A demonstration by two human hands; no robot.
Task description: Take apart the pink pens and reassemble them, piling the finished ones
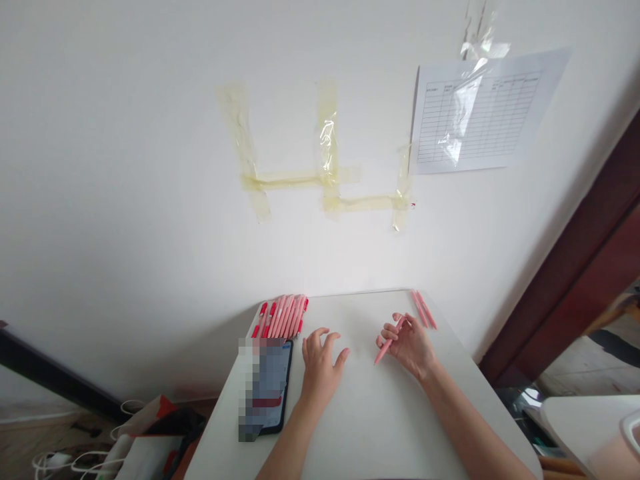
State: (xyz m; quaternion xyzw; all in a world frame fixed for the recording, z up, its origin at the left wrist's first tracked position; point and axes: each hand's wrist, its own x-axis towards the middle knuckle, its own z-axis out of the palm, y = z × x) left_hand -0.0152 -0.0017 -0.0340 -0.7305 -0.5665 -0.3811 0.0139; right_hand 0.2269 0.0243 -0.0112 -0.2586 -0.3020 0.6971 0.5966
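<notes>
A pink pen slants down to the left in my right hand, its tip clear of the fingers. My left hand hovers over the table with its fingers apart and nothing in them. Beyond it, at the back left, lies a row of several pink and red pens, packed side by side. Two pink pens rest at the back right, just past my right hand.
A phone lies on the white table, left of my left hand. Behind stands a white wall with yellowed tape and a taped printed sheet. Cables and boxes sit on the floor at lower left.
</notes>
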